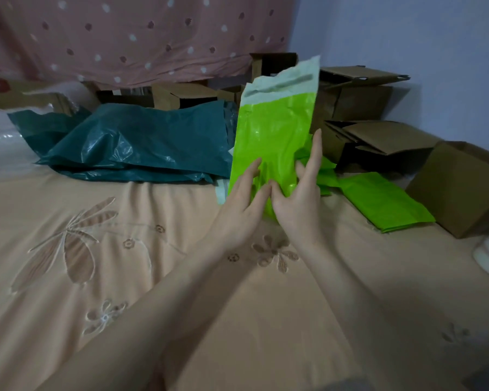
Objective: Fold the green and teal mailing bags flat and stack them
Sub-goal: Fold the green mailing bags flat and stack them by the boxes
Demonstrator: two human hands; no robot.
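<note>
Holding a green mailing bag (274,136) upright above the bed (181,277), the person grips its lower end with both hands. The left hand (243,210) pinches the bag's lower left edge, thumb apparently behind the plastic and fingers spread across the front. The right hand (297,204) holds the lower right edge, thumb pressed on the front and the long fingers extended upward along the bag's right side. The bag stands nearly vertical, tilted slightly right, with its white adhesive flap (283,83) at the top; the plastic is creased and not yet flat. Behind and to the left, a loose pile of teal mailing bags (130,148) lies on the bed, unfolded. To the right, a stack of folded green bags (384,201) rests on the bed beside a brown cardboard box (458,190); more flattened cardboard boxes (364,108) sit against the wall. The step in hand appears to be the start of folding one green bag: it is picked up and being straightened. Progress is judged as partial, since some green bags look folded and the teal pile untouched. The next move calls for lowering the bag onto the bed, smoothing out trapped air and creases, folding it flat, then placing it on the green stack. The slick film may slip or spring back unless pressed firmly.
</note>
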